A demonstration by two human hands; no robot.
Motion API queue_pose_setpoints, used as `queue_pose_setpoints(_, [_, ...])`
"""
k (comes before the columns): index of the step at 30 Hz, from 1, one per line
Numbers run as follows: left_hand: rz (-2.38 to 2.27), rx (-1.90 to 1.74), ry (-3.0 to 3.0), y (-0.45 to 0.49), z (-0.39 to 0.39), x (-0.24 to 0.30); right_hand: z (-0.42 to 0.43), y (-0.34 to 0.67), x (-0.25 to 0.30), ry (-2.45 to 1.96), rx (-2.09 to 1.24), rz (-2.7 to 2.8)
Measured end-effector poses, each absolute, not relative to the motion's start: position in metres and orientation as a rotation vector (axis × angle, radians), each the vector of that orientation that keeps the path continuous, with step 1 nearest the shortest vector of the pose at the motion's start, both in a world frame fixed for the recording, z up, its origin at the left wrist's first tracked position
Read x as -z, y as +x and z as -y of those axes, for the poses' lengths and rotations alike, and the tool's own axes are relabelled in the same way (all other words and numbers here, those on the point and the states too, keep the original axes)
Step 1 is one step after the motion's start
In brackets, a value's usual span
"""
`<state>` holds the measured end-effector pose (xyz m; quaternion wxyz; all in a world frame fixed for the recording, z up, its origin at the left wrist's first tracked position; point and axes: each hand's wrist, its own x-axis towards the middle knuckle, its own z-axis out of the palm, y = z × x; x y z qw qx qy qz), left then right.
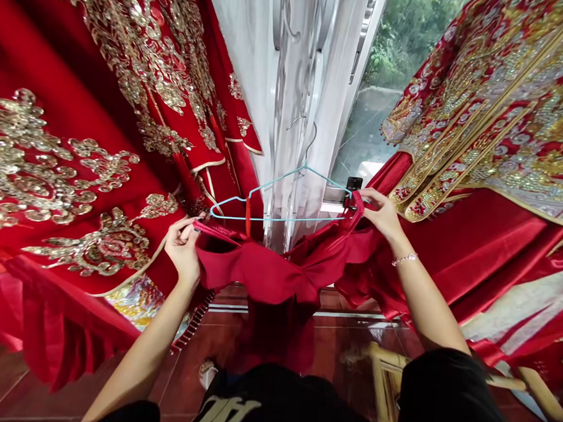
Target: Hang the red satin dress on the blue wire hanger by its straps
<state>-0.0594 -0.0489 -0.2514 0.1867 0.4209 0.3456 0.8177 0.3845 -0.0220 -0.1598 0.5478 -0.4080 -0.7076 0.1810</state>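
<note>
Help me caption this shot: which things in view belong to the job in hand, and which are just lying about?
In the job:
dress, gripped at its top by left hand and right hand
hanger, at the dress's top

Just around:
left embroidered garment
right embroidered garment
curtain
phone
bamboo frame

Blk T-shirt, short sleeves: R sleeve wide & loose, approx. elbow length; L sleeve only partly in view. Front print: lg. beige letters, cut off at lower edge, can't read in full. R wrist: thin pinkish bracelet, link detail too sm. L hand & R hand bare. L shoe pale, partly hidden.
</note>
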Motion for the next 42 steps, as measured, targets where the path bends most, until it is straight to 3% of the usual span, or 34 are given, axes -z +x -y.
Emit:
queue_pose_setpoints(5, [-0.840,-2.209,1.335,-0.073,0.029,0.225,0.021,0.383,0.155,-0.960,-0.421,1.693])
queue_pose_setpoints(14, [-0.738,-1.813,1.646,-0.085,-0.021,0.176,0.024,0.368,0.172,-1.054,0.086,1.719])
queue_pose_setpoints(29, [-0.687,-1.358,1.820,-0.045,-0.038,0.133,0.013,0.372,0.176,-1.003,0.021,1.660])
queue_pose_setpoints(35, [-0.801,-1.002,2.249,-0.057,-0.034,0.115,0.022,0.371,0.176,-1.056,0.014,1.679])
queue_pose_setpoints(42, [-0.846,-1.153,2.049,-0.073,0.010,0.118,0.040,0.372,0.175,-1.085,0.007,1.749])
